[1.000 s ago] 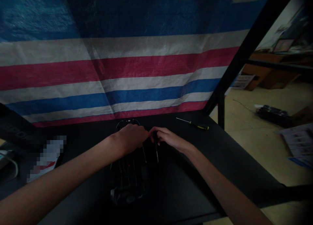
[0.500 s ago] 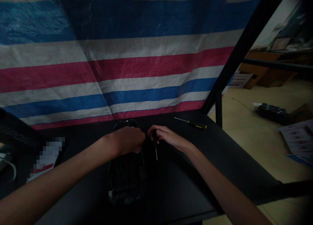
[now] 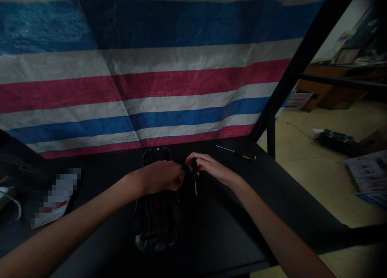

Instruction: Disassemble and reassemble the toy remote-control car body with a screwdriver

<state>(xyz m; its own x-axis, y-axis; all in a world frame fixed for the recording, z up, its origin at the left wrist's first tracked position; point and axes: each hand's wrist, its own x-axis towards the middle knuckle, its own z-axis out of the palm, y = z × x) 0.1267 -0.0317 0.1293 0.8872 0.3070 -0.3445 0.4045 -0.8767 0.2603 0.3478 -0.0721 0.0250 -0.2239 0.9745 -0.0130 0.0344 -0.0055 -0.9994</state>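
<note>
A dark toy car lies on the black table with what looks like its underside up, one end towards me. My left hand is closed above the car's far half and covers part of it; whatever its fingers pinch, if anything, is hidden. Just right of it, my right hand grips a screwdriver by its dark handle, the thin metal shaft pointing down towards me, clear of the car. The two hands are close together but apart.
A second screwdriver, black and yellow, lies at the back right of the table. On the left are a partly blurred booklet or box and a white cable. A striped sheet hangs behind, beside a black frame post.
My left hand has shifted slightly right, towards my right hand. My right hand, with the screwdriver, has moved a little up and to the right.
</note>
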